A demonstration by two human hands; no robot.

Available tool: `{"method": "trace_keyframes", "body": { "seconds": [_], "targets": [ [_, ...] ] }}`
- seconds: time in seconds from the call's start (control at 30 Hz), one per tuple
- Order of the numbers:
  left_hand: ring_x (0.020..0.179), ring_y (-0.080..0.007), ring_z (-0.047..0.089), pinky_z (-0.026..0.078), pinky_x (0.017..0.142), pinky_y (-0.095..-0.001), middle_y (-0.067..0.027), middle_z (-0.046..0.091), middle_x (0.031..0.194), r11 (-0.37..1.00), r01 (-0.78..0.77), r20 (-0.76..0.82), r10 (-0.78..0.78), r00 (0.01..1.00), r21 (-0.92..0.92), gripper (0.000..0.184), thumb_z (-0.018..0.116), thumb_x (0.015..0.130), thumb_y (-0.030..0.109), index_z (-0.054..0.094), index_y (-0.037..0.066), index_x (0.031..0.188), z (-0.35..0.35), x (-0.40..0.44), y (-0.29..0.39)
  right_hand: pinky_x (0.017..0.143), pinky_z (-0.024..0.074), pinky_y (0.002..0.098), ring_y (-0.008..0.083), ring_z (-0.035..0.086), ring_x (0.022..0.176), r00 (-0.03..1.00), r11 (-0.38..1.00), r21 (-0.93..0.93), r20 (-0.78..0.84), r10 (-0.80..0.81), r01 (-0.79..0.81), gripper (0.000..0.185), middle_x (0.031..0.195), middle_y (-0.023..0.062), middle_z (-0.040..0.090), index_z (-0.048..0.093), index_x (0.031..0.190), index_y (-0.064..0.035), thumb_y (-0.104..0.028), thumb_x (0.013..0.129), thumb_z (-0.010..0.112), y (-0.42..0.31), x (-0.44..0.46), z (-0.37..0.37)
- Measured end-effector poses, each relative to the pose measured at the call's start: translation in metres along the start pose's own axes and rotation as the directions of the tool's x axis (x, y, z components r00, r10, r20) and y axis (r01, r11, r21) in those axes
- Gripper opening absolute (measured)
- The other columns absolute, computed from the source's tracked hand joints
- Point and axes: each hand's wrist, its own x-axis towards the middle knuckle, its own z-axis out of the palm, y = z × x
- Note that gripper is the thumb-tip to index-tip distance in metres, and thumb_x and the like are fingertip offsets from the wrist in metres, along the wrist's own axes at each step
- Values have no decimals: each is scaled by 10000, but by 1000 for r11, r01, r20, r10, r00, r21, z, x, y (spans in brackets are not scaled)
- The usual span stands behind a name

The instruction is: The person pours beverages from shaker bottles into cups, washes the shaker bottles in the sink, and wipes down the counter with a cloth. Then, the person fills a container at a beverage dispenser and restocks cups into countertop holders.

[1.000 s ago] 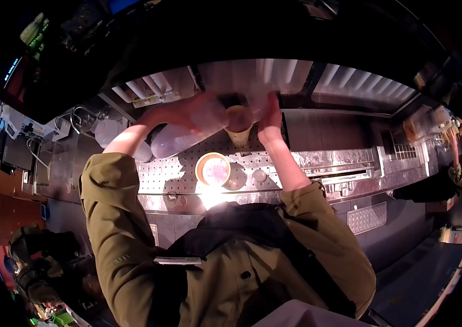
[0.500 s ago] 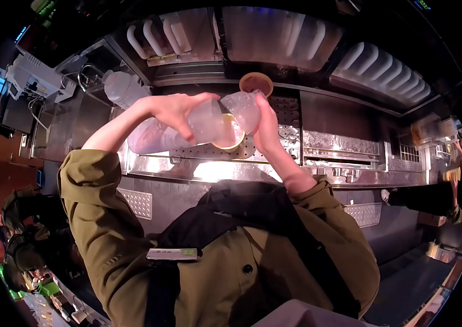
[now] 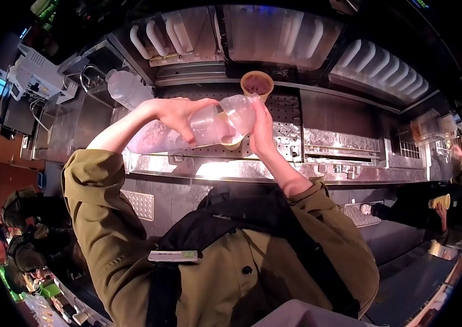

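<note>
A translucent shaker (image 3: 160, 136) lies tilted sideways, with my left hand (image 3: 179, 115) wrapped round it. Its mouth points right, over a yellow-rimmed cup (image 3: 234, 145) that is partly hidden beneath it. At that mouth my right hand (image 3: 262, 128) grips a smaller clear cup-shaped piece (image 3: 239, 113). Behind my hands, a second yellow-rimmed cup (image 3: 257, 84) with dark reddish contents stands on the perforated metal tray (image 3: 284, 111).
Containers with white handles (image 3: 375, 65) line the back. Another translucent shaker (image 3: 127, 88) stands at the back left, near a tap (image 3: 90, 76). At the far right, a person's hand holds a yellow cup (image 3: 440, 202).
Over the last second the view has shifted, and my hands brought the shaker and clear piece over the nearer cup. Since half a second ago, the shaker has barely moved; the clear piece has turned slightly.
</note>
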Motion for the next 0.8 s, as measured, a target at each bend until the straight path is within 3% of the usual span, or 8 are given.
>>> {"method": "trace_keyframes", "body": {
  "seconds": [0.3, 0.4, 0.6, 0.7, 0.73, 0.8],
  "targets": [
    [924, -326, 568, 435, 810, -366, -229, 575, 978, 1000, 8, -6, -8, 1000, 24, 1034, 740, 516, 270, 134, 144, 1345, -3, -1, -2, 820, 404, 262, 115, 517, 921, 999, 998, -51, 12, -41, 42, 297, 993, 46, 545, 494, 1055, -41, -286, 891, 458, -4, -3, 2],
    [917, -318, 573, 432, 818, -360, -224, 568, 999, 1000, 29, 3, -29, 1000, 11, 1040, 742, 515, 263, 132, 148, 1349, -3, 0, -8, 855, 398, 285, 137, 514, 962, 998, 1000, -11, 58, 17, -16, 332, 1028, 62, 540, 484, 1075, -40, -308, 880, 467, -13, -8, 6],
    [1080, -292, 483, 414, 873, -363, -207, 438, 1212, 991, -119, -131, 109, 985, -66, 1029, 746, 528, 208, 135, 110, 1348, 6, 3, -36, 901, 377, 324, 188, 504, 1019, 993, 986, 125, -45, 113, -107, 395, 1092, 76, 531, 478, 1091, -38, -364, 874, 424, -18, 0, 4],
    [1121, -273, 437, 391, 904, -354, -202, 405, 1240, 984, -107, -186, 80, 979, -144, 1020, 744, 535, 198, 138, 99, 1349, -2, 0, -34, 908, 372, 326, 195, 501, 1028, 998, 982, 188, -65, 22, -10, 394, 1094, 75, 534, 479, 1091, -36, -359, 882, 394, -33, 14, 1],
    [1117, -265, 436, 387, 907, -348, -201, 409, 1235, 983, -123, -215, 92, 972, -137, 1017, 743, 538, 200, 140, 99, 1350, -4, 0, -34, 895, 381, 292, 167, 502, 1013, 997, 981, 195, -81, -4, 20, 418, 1095, 64, 520, 467, 1115, -21, -344, 850, 477, -45, 16, 4],
    [1055, -243, 477, 393, 890, -328, -200, 460, 1179, 977, -212, -306, 200, 931, -7, 1011, 739, 547, 217, 146, 108, 1358, -15, 9, -32, 872, 389, 297, 160, 504, 1005, 987, 972, 203, -138, -87, 114, 411, 1079, 68, 532, 482, 1095, -13, -347, 856, 475, -54, 32, -2]
  ]
}}
